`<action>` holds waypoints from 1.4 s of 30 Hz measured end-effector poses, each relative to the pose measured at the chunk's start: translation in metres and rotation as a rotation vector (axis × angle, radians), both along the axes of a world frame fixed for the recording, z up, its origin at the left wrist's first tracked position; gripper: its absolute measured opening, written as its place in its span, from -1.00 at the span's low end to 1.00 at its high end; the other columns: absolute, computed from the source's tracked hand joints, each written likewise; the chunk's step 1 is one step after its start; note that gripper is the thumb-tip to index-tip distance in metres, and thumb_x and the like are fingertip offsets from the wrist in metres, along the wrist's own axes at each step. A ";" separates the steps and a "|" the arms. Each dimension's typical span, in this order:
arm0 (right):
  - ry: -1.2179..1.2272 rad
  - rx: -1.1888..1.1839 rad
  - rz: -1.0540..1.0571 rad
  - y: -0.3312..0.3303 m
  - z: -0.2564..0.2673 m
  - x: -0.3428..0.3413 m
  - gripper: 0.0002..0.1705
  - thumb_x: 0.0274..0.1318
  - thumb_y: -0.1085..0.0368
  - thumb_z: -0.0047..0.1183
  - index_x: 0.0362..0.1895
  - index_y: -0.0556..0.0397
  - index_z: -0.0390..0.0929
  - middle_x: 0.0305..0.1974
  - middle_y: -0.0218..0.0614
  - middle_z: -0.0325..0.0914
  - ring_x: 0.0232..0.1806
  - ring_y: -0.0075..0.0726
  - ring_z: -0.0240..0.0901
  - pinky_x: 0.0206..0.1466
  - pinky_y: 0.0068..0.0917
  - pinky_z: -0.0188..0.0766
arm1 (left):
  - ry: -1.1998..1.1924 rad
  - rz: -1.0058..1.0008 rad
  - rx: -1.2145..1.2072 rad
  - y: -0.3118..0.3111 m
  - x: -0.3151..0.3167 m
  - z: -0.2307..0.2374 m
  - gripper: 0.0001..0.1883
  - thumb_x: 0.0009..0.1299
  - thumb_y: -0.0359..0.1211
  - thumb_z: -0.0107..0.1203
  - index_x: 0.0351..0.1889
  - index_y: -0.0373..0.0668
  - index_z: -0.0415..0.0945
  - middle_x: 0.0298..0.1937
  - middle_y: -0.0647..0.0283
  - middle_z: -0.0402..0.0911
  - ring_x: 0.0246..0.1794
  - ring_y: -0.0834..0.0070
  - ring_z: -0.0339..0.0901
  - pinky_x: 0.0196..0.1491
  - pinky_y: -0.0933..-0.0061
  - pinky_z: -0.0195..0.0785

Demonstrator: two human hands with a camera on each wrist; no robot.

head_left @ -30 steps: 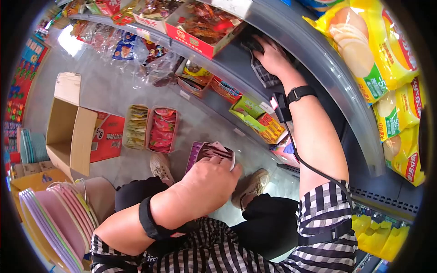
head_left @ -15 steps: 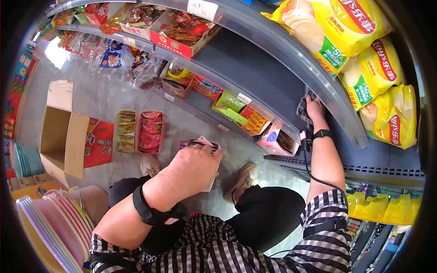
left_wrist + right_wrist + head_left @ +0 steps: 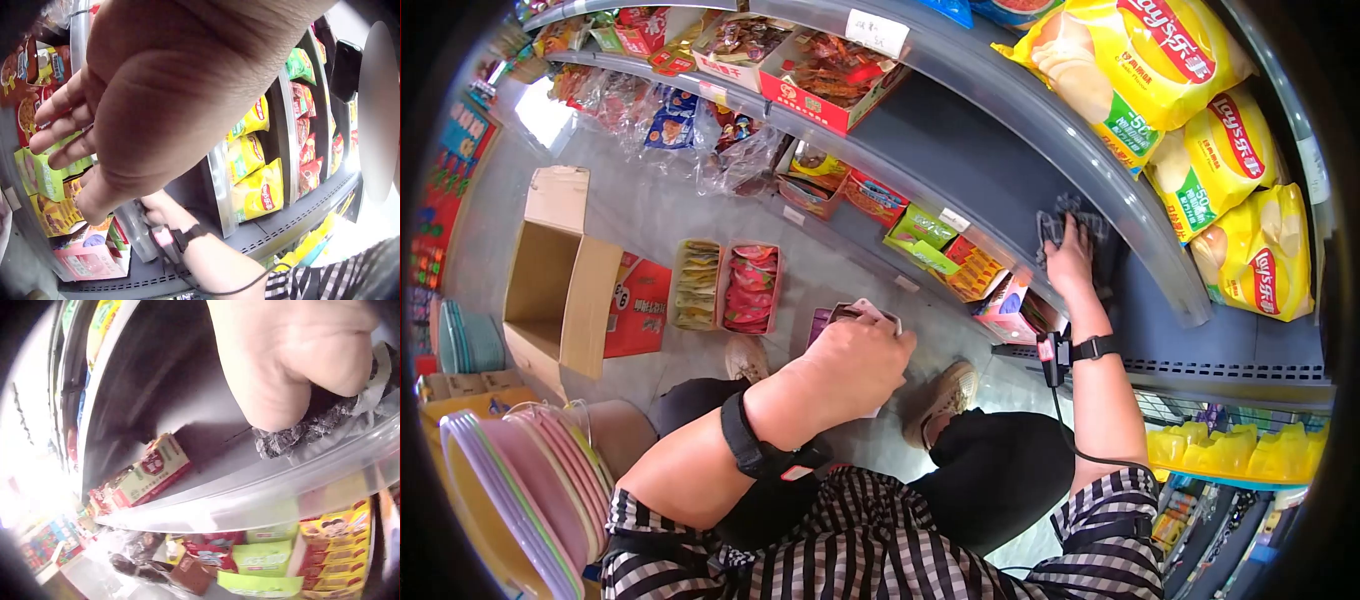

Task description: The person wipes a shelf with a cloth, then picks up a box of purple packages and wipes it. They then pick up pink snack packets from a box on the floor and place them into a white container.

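On the grey shelf board, my right hand [image 3: 1072, 268] presses a dark checked cloth [image 3: 1048, 228], its fingers spread over it. Fuzzy edges of the cloth [image 3: 284, 441] show below the right hand [image 3: 294, 362] in the right wrist view, close to the clear shelf lip. My left hand [image 3: 845, 370] is above a small box of purple packets [image 3: 820, 322] by my knees, which it partly covers; contact cannot be told. The left wrist view shows that hand [image 3: 156, 106] with loosely extended fingers and nothing held in them.
Yellow chip bags [image 3: 1235, 150] stand on the shelf above, right. Red snack boxes [image 3: 815, 105] sit at the board's left end, with small boxes [image 3: 925, 235] on the lower shelf. On the floor are an opened carton [image 3: 545, 280], two packet boxes [image 3: 750, 290] and stacked plastic tubs [image 3: 510, 490].
Across the second, my right hand and the cloth moved from beside the red snack boxes toward the shelf's near right part, then slightly back left. My left hand stays over the small box.
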State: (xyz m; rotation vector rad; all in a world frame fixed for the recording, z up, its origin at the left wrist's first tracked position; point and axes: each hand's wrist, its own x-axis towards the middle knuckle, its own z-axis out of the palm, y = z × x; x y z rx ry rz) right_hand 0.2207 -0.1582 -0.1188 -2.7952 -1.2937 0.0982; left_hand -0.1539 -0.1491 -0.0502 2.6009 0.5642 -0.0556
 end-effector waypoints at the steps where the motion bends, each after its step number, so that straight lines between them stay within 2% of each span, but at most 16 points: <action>1: 0.030 0.069 0.109 0.011 -0.004 -0.007 -0.20 0.15 0.16 0.04 0.43 -0.06 0.00 0.41 0.15 -0.03 0.44 0.29 -0.11 0.49 -0.06 -0.16 | -0.018 -0.016 0.007 -0.002 0.001 0.000 -0.64 0.18 -0.26 0.14 -0.14 -0.28 0.44 -0.24 0.07 0.59 -0.18 0.22 0.59 -0.16 0.29 0.48; 5: 0.109 0.228 0.383 0.064 -0.011 -0.046 -0.28 0.10 0.29 0.08 0.38 -0.16 0.17 0.40 -0.02 0.07 0.40 0.29 -0.03 0.47 -0.08 -0.07 | 0.108 -0.106 0.084 -0.026 0.010 0.004 -0.71 0.18 -0.32 0.09 -0.18 -0.27 0.46 -0.29 0.06 0.58 -0.24 0.20 0.60 -0.22 0.28 0.48; 6: 0.119 0.267 0.393 0.076 -0.003 -0.065 -0.30 0.05 0.41 0.10 0.33 -0.12 0.25 0.36 0.02 0.14 0.39 0.12 0.06 0.43 -0.21 0.02 | 0.125 -0.139 0.052 -0.035 0.012 0.002 -0.73 0.20 -0.34 0.06 -0.18 -0.27 0.46 -0.28 0.05 0.58 -0.25 0.18 0.60 -0.24 0.28 0.48; 12: 0.315 0.392 0.514 0.099 0.015 -0.098 -0.42 0.03 0.50 0.06 0.19 -0.16 0.45 0.25 -0.10 0.36 0.28 -0.04 0.28 0.34 -0.34 0.19 | 0.134 -0.209 -0.051 -0.051 0.010 -0.006 -0.76 0.22 -0.38 0.01 -0.17 -0.26 0.49 -0.24 0.03 0.59 -0.24 0.16 0.61 -0.25 0.28 0.48; 14: 0.580 0.363 0.516 0.094 0.020 -0.093 -0.46 0.02 0.54 0.02 0.13 -0.14 0.50 0.09 -0.15 0.52 0.14 -0.18 0.44 0.24 -0.47 0.27 | 0.134 -0.221 -0.030 -0.042 0.008 -0.008 -0.75 0.21 -0.36 0.02 -0.17 -0.25 0.49 -0.23 0.03 0.59 -0.24 0.15 0.61 -0.24 0.24 0.49; 15: 0.645 0.392 0.534 0.090 0.022 -0.090 -0.47 0.02 0.55 -0.01 0.12 -0.12 0.51 -0.02 -0.24 0.59 0.03 -0.38 0.48 0.14 -0.56 0.30 | 0.128 -0.182 0.004 -0.038 0.008 -0.009 -0.74 0.21 -0.34 0.03 -0.18 -0.25 0.49 -0.24 0.04 0.59 -0.24 0.17 0.61 -0.25 0.25 0.49; 16: 0.777 0.404 0.499 0.084 0.031 -0.091 -0.51 0.05 0.52 -0.01 0.11 -0.10 0.50 -0.10 -0.15 0.61 -0.01 -0.24 0.53 0.11 -0.47 0.35 | 0.120 -0.146 0.035 -0.034 0.009 -0.009 -0.73 0.21 -0.32 0.04 -0.18 -0.26 0.49 -0.25 0.04 0.59 -0.24 0.18 0.61 -0.26 0.25 0.49; 18: 0.796 0.626 0.524 0.068 0.040 -0.098 -0.56 0.10 0.48 -0.02 0.11 0.01 0.47 -0.12 -0.15 0.60 -0.04 -0.34 0.52 0.08 -0.49 0.35 | 0.144 -0.038 0.001 -0.019 0.009 -0.004 -0.71 0.20 -0.27 0.07 -0.19 -0.26 0.49 -0.27 0.06 0.59 -0.25 0.20 0.61 -0.28 0.26 0.48; 19: 0.739 0.714 0.482 0.055 0.052 -0.108 -0.58 0.12 0.46 -0.02 0.11 0.07 0.46 -0.12 -0.15 0.60 -0.05 -0.34 0.52 0.07 -0.49 0.35 | 0.060 -0.085 0.088 -0.009 0.001 -0.008 -0.70 0.22 -0.24 0.06 -0.18 -0.25 0.48 -0.27 0.06 0.60 -0.25 0.17 0.60 -0.28 0.23 0.49; 22: 0.584 0.878 0.415 0.000 0.088 -0.141 -0.62 0.18 0.38 -0.01 0.09 0.16 0.41 -0.13 -0.11 0.59 -0.05 -0.29 0.53 0.08 -0.45 0.36 | -0.021 0.188 0.091 0.022 -0.011 0.003 -0.61 0.25 -0.20 0.09 -0.01 -0.19 0.45 -0.23 0.05 0.59 -0.23 0.11 0.59 -0.20 0.17 0.47; 26: 0.403 0.880 0.421 -0.064 0.060 -0.165 -0.63 0.19 0.31 0.02 0.07 0.15 0.40 -0.18 -0.04 0.58 -0.13 -0.13 0.57 -0.01 -0.39 0.42 | -0.062 0.331 0.077 0.047 -0.024 0.010 -0.53 0.25 -0.16 0.11 0.05 -0.22 0.46 -0.26 -0.08 0.62 -0.20 -0.01 0.56 -0.11 0.06 0.41; 29: 0.431 0.505 0.084 -0.103 -0.006 -0.173 -0.50 0.16 0.15 0.08 0.06 0.19 0.25 -0.17 0.19 0.52 -0.11 0.32 0.46 -0.10 -0.02 0.39 | -0.001 0.366 0.036 0.047 -0.020 0.011 -0.53 0.25 -0.16 0.11 0.05 -0.24 0.46 -0.30 -0.09 0.61 -0.21 -0.04 0.56 -0.09 0.05 0.39; 30: 0.314 0.419 0.087 -0.115 -0.035 -0.174 -0.45 0.16 0.12 0.08 0.08 0.18 0.21 -0.09 0.20 0.48 -0.08 0.31 0.44 -0.08 0.00 0.38 | -0.001 0.362 0.038 0.046 -0.020 0.011 -0.53 0.25 -0.16 0.11 0.05 -0.24 0.46 -0.30 -0.09 0.61 -0.21 -0.04 0.56 -0.09 0.05 0.39; 34: 0.380 0.051 0.055 -0.149 -0.113 -0.176 -0.52 0.12 0.16 0.12 -0.02 0.15 0.24 -0.03 0.13 0.46 -0.09 0.29 0.45 -0.04 0.02 0.39 | -0.033 0.376 0.007 0.052 -0.027 0.011 -0.54 0.24 -0.19 0.12 0.06 -0.22 0.48 -0.27 -0.12 0.62 -0.20 -0.03 0.57 -0.10 0.09 0.41; 40: 0.478 -0.149 -0.010 -0.162 -0.191 -0.183 -0.52 0.06 0.15 0.17 -0.02 0.10 0.29 -0.02 0.05 0.46 0.02 0.23 0.39 0.05 0.04 0.34 | -0.040 0.630 -0.079 0.081 -0.060 0.015 -0.51 0.25 -0.20 0.17 0.11 -0.20 0.48 -0.16 -0.04 0.64 -0.20 0.15 0.63 -0.09 0.28 0.46; 42: 0.221 -0.187 -0.043 -0.166 -0.207 -0.191 -0.53 0.04 0.07 0.17 -0.01 0.00 0.41 0.02 -0.10 0.48 0.16 0.14 0.26 0.09 0.17 0.22 | -0.034 0.698 -0.099 0.087 -0.075 0.013 -0.52 0.26 -0.21 0.17 0.12 -0.21 0.48 -0.15 -0.01 0.64 -0.20 0.21 0.63 -0.09 0.29 0.46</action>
